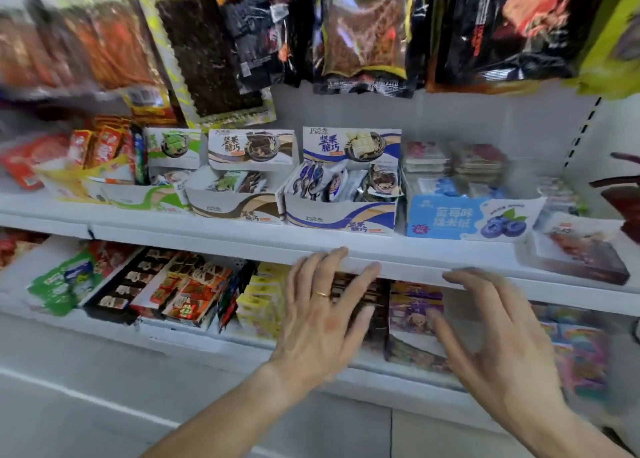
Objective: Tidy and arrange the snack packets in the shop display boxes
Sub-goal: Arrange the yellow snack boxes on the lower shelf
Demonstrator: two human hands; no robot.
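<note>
On the middle shelf (398, 253) stand three open display boxes of snack packets: a green-trimmed box (145, 198), a brown-trimmed box (239, 208) and a blue-trimmed box (341, 217). Small packets (332, 182) lean unevenly inside the blue-trimmed box. My left hand (320, 319), with a gold ring, hovers with fingers spread just below the shelf edge under that box. My right hand (498, 340) is also spread, fingers straight, lower right of it. Neither hand holds anything.
A light-blue blueberry box (467, 220) sits to the right of the blue-trimmed one. Large hanging bags (363, 32) crowd the top. The lower shelf holds a dark box (124, 284), yellow packets (259, 302) and a purple box (414, 307). Grey floor (104, 388) lies below.
</note>
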